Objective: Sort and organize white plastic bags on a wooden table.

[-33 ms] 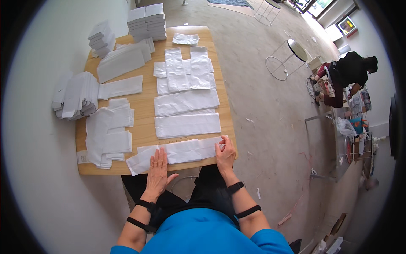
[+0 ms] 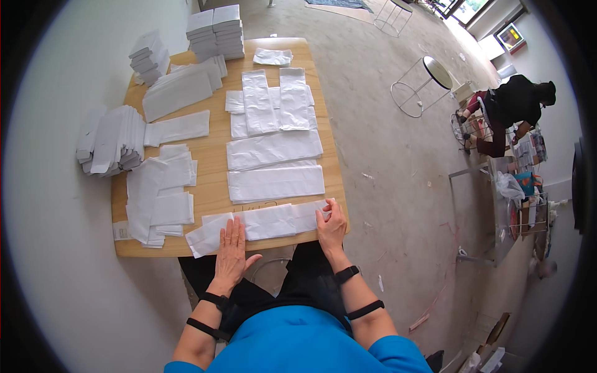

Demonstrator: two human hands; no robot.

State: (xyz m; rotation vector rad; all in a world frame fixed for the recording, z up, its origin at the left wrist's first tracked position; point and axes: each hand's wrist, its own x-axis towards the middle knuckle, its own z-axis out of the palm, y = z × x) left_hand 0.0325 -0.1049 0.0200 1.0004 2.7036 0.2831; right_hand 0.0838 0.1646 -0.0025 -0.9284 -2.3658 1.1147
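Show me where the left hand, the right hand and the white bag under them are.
left hand [image 2: 231,247], head view, back of the hand
right hand [image 2: 332,225], head view, knuckles
white bag [image 2: 270,222], head view, flat middle

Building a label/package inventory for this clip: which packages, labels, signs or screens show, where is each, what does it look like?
Flat white paper package: near table edge, long, under left hand and right hand.
Stacked white packets: far table end, blocky piles.
Fanned white packets: left table edge.
Small label: near-left table corner, white rectangle.
Screen: far right wall, bright, colourful.
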